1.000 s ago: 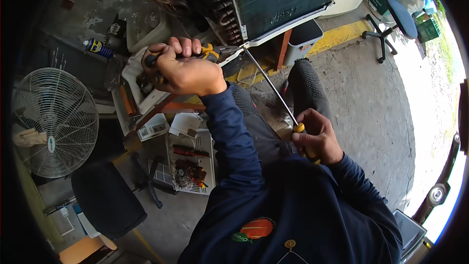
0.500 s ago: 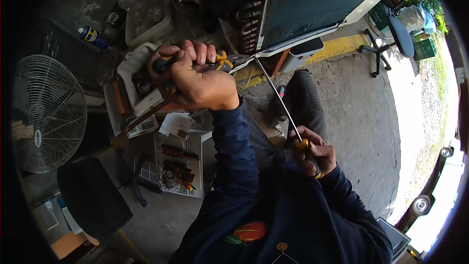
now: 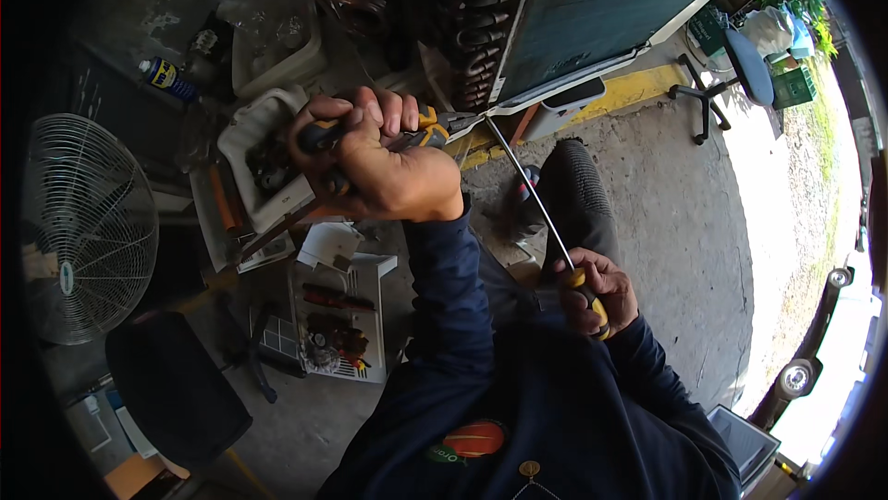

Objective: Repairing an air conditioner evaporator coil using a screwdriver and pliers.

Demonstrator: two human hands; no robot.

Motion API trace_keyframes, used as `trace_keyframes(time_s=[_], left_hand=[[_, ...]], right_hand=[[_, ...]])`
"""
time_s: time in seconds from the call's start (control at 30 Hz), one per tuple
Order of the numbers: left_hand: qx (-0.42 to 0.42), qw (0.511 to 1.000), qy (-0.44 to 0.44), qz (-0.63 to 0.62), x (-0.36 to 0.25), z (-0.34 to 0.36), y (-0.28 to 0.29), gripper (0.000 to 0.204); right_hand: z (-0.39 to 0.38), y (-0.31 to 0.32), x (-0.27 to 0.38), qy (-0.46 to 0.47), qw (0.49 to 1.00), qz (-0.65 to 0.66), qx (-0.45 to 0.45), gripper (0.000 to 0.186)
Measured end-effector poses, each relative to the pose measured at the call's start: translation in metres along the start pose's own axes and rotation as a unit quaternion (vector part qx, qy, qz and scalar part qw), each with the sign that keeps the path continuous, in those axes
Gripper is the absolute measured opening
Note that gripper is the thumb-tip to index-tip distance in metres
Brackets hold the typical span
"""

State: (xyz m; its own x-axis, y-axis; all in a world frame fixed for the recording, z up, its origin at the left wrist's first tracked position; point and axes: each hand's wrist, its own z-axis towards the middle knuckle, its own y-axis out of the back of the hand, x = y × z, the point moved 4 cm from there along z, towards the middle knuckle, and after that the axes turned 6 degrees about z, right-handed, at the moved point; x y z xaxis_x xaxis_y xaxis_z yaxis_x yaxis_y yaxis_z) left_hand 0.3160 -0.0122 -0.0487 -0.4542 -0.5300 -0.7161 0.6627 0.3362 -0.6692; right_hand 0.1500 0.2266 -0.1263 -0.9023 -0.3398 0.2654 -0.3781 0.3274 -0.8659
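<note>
My left hand (image 3: 393, 172) is wrapped round the yellow-and-black handles of a pair of pliers (image 3: 431, 132). The jaws point right, at the lower corner of a dark finned coil unit (image 3: 601, 24) in a pale metal frame. My right hand (image 3: 606, 292), lower and nearer my body, grips the yellow-and-black handle of a long screwdriver (image 3: 532, 187). Its shaft slants up and left, and the tip meets the plier jaws at that corner. Whether the jaws are clamped on the frame edge is too small to tell. Bent tubes (image 3: 479, 42) line the unit's left side.
A white tray (image 3: 245, 144) of small parts lies left of my left hand. Farther left are a blue spray can (image 3: 169, 79) and a fan (image 3: 79, 232). Tools rest on a white panel (image 3: 377, 315). A grey bin (image 3: 575, 104) stands below the unit; a swivel chair (image 3: 745, 65) is far right.
The view has shifted slightly. Both hands keep their grips, with the pliers and the screwdriver tip still together at the unit's corner.
</note>
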Motion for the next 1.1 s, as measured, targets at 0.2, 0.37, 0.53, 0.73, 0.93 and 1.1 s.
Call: trace_keyframes(time_s=[0.2,0.37,0.53,0.73,0.93,1.1], left_hand=[[-0.005,0.999,0.021,-0.047,0.005,0.003,0.003,0.017],[-0.002,1.000,0.010,-0.030,0.004,0.004,0.001,0.017],[-0.008,1.000,-0.010,-0.004,0.000,0.004,-0.002,0.018],[-0.022,0.999,-0.004,-0.030,0.003,0.005,0.002,0.021],[-0.010,0.999,-0.011,-0.032,0.006,0.008,0.001,0.021],[0.014,0.998,-0.055,0.001,0.001,0.010,0.002,0.021]], right_hand=[[-0.001,-0.004,-0.007,0.091,0.973,-0.209,-0.026,0.027],[-0.016,-0.020,-0.001,0.207,0.873,-0.427,-0.116,0.032],[-0.016,-0.028,-0.002,0.130,0.962,-0.212,-0.116,0.041],[-0.005,-0.010,-0.009,0.032,0.999,0.029,0.004,0.048],[-0.010,-0.020,-0.011,0.196,0.916,-0.348,-0.032,0.044],[-0.021,-0.048,-0.016,0.353,0.525,-0.765,-0.123,0.039]])
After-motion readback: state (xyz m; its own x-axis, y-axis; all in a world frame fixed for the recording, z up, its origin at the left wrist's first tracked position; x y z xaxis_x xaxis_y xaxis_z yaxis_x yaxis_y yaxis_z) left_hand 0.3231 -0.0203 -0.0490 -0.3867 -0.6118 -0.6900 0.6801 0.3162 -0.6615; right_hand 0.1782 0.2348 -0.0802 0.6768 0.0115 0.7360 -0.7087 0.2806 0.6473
